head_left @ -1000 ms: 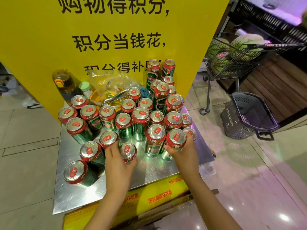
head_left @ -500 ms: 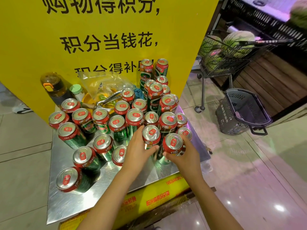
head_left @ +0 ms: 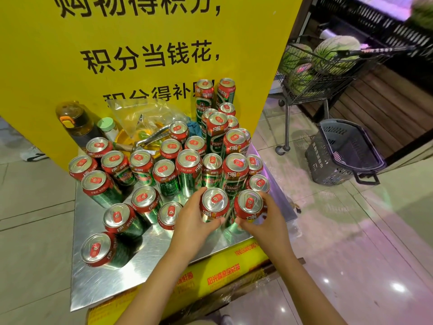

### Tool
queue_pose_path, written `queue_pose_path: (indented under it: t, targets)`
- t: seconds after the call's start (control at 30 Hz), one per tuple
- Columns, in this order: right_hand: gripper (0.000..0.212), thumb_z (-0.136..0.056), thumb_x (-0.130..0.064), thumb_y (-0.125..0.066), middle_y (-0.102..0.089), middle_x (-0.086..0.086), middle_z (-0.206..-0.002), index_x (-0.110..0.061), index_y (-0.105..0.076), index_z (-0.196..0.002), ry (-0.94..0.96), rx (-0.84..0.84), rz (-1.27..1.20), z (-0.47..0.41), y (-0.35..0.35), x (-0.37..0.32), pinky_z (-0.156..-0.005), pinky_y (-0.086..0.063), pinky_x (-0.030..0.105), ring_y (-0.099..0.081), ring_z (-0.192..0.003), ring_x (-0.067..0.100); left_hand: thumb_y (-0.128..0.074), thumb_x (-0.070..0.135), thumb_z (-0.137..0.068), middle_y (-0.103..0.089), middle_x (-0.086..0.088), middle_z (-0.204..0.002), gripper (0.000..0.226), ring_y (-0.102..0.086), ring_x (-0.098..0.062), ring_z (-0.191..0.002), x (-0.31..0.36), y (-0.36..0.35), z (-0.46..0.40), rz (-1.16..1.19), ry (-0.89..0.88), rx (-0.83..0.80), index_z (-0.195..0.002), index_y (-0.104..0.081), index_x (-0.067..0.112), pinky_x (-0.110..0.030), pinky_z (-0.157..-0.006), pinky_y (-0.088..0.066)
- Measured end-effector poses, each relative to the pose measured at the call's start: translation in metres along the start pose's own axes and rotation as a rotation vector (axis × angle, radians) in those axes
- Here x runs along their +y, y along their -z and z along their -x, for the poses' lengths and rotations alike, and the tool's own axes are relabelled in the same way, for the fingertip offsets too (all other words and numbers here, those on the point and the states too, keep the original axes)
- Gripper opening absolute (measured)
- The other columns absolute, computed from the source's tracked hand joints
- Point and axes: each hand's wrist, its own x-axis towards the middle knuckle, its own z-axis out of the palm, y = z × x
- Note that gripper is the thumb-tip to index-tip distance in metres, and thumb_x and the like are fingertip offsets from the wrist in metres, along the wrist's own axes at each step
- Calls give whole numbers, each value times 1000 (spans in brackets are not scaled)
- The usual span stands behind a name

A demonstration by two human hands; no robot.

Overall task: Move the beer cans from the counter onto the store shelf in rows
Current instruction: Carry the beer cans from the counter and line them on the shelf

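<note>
Left hand (head_left: 191,227) has left the small front can (head_left: 169,214) and now wraps the can (head_left: 215,204) beside the right hand's can (head_left: 249,205); both cans lifted together.

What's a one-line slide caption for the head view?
Left hand and right hand each grip an upright beer can among many on a steel counter.

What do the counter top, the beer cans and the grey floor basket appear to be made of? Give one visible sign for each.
Counter top: seemingly stainless steel, brushed; it shows swirl scratches and mirrors the cans.
Beer cans: likely aluminium; bare silvery lids with pull tabs, glossy printed red-and-green sides.
Floor basket: probably moulded plastic; matt grey latticed walls, dark handle.
</note>
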Motion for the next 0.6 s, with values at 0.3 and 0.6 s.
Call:
queue_pose_path:
  t: [0.3, 0.6]
  targets:
    - [72, -68, 1, -80, -61, -14, -116, -27, -45, -126, -71, -126, -154, -4, -10, 21, -78, -47, 7, -58, -106, -4, -81, 17, -68, -48, 11, -128, 82, -44, 1, -120, -9, -31, 13, 237, 118, 120, -136, -35, 24, -15, -100, -36]
    - [64, -64, -2, -84, -69, -10, -108, -26, -56, -116, -135, -65, -156, -5, -11, 23, -81, -51, 16, -63, -103, 5, -83, 11, -66, -58, 5, -121, 73, -53, 6, -109, -16, -35, 6, 397, 172, 151, -128, -47, 19, -4, -85, -41]
